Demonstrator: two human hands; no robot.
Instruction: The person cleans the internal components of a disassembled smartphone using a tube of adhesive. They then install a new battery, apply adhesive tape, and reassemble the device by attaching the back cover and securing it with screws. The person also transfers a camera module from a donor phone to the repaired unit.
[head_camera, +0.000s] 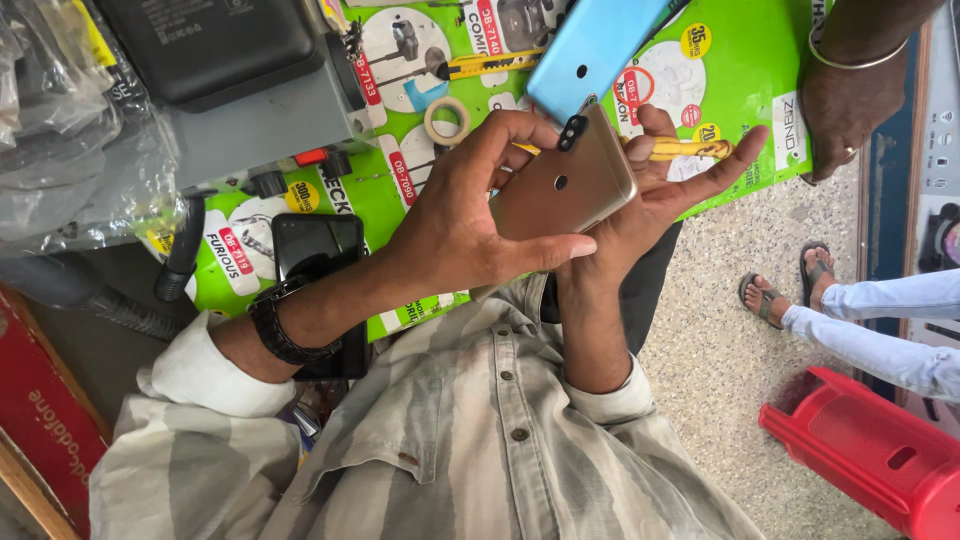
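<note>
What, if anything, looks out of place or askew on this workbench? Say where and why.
The light blue phone lies face down, tilted across the green mat, overlapping the gold phone held between the left hand and right hand. No damage shows.

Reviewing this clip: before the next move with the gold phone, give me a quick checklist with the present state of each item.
1. Gold phone held in both hands: ok, left hand over it, right hand under it.
2. Phone's back faces the camera: ok.
3. Screen condition: cannot tell, hidden.
4. Blue phone apart from the gold one: not ok, the two overlap in view.
5. Yellow utility knife away from the fingers: ok, it lies on the green mat.
6. Another person's hand off the phone: ok, it rests at the mat's edge.
</note>
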